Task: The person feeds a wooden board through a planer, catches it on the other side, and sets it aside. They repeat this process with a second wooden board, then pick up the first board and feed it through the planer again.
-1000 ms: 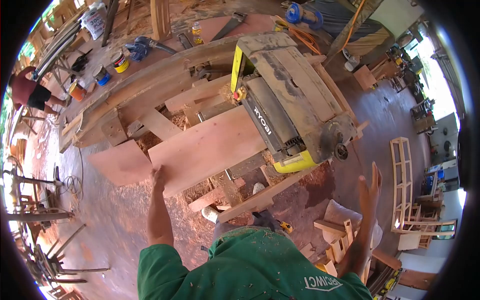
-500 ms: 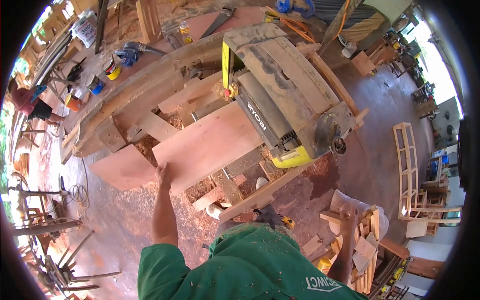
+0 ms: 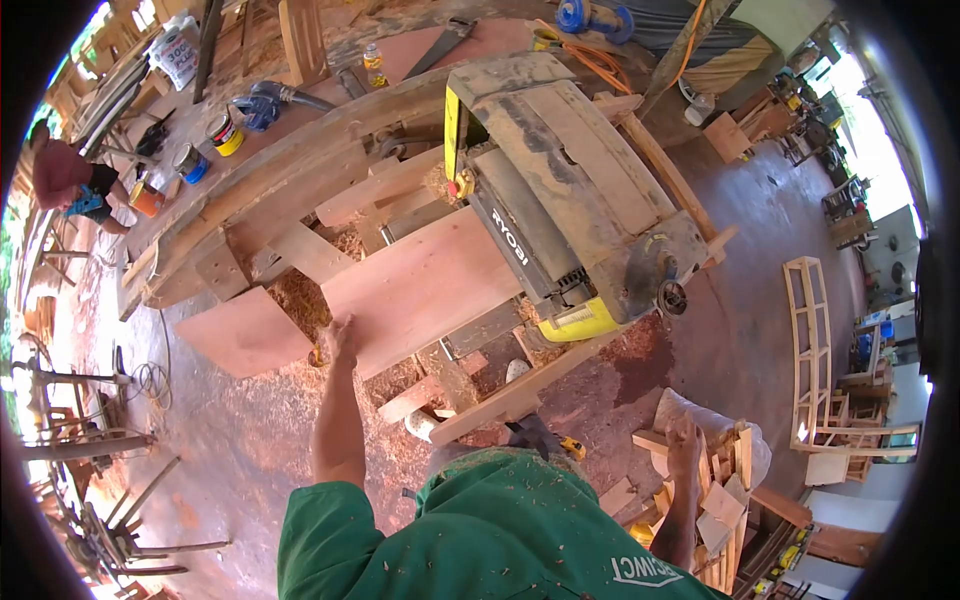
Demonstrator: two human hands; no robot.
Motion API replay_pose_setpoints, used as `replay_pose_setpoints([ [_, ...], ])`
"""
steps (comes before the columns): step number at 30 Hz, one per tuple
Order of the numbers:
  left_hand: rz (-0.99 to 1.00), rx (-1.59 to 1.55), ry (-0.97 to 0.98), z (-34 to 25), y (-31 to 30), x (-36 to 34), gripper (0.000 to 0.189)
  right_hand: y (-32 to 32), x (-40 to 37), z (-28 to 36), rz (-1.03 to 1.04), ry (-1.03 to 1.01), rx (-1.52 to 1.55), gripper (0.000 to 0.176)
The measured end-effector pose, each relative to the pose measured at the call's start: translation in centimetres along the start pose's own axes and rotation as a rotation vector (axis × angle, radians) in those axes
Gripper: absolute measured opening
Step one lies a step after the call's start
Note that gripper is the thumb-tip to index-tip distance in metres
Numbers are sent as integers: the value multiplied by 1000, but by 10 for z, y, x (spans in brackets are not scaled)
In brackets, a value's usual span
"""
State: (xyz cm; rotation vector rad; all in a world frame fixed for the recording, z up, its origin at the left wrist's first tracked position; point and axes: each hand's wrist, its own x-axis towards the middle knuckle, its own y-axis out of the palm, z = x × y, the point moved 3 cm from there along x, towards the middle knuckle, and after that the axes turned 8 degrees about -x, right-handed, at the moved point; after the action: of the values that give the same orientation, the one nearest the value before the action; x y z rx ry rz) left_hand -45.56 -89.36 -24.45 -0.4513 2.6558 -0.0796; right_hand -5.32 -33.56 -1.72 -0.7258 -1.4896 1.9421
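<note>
A wide reddish wooden board (image 3: 430,285) lies flat with its far end inside the Ryobi thickness planer (image 3: 580,190). My left hand (image 3: 340,340) grips the near end of this board at its corner, fingers partly hidden by the edge. To the left rests a second reddish board (image 3: 245,333), apart from the first. My right hand (image 3: 685,435) hangs at my right side with its fingers curled, and nothing shows in it. Below and behind that hand are wood offcuts (image 3: 725,500) and a clear plastic bag (image 3: 755,450).
A timber frame (image 3: 500,405) surrounds the planer, with shavings on the floor. Beyond it stand paint cans (image 3: 225,135), a blue blower (image 3: 262,105) and a handsaw (image 3: 440,48). Another person (image 3: 75,185) is at the far left. A wooden ladder-like frame (image 3: 810,350) lies at right.
The board has slid a little farther into the planer, and my left hand has moved right with it. The other person at far left has changed posture.
</note>
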Motion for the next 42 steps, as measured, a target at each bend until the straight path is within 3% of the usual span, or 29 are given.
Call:
replay_pose_setpoints([
  [4, 14, 11, -4, 20, 8, 14, 35, 6, -1, -16, 32, -27, 38, 45],
  [7, -58, 18, 66, 10, 24, 4, 33, 2, -2, -12, -43, -85, -35, 39],
  [11, -12, 4, 20, -21, 44, -25, 31, 4, -2, -19, -107, -52, -35, 36],
  [14, 50, -223, 84, -21, 58, -25, 26, -3, 0, -14, -65, -40, 25, 38],
  [17, 46, -125, 2, -10, 63, -14, 24, -19, 6, 8, -26, 21, 74, 42],
  [22, 158, -220, -12, -7, 79, -18, 23, -48, 29, 72, -221, -276, 48, 44],
  [24, 203, -180, -73, -11, 81, -22, 24, -56, 32, 90, -209, -241, 98, 44],
  [26, 295, -171, -135, -6, 79, -24, 29, -55, 34, 93, -192, -218, 150, 44],
  [29, 218, -172, -195, 5, 78, -31, 34, -49, 39, 91, -204, -246, 115, 44],
  [32, 300, -218, -206, 19, 66, -43, 37, -47, 37, 95, -228, -270, 80, 44],
  [36, 140, -202, -251, 81, 28, -54, 30, -35, 46, 88, -202, -192, 182, 44],
  [38, 21, -28, -274, 112, 0, -76, 31, -32, 61, 83, -182, -168, 256, 44],
  [39, 12, 337, -208, 136, -24, -84, 39, -32, 74, 79, -193, -156, 247, 44],
  [40, -151, 377, -40, 208, -59, -75, 50, -28, 91, 74, -205, -146, 242, 43],
  [41, -210, 513, -147, 184, -59, -119, 57, -21, 113, 68, -196, -147, 264, 43],
  [42, -253, 633, -152, 117, -43, -178, 57, -13, 141, 58, -198, -129, 314, 43],
])
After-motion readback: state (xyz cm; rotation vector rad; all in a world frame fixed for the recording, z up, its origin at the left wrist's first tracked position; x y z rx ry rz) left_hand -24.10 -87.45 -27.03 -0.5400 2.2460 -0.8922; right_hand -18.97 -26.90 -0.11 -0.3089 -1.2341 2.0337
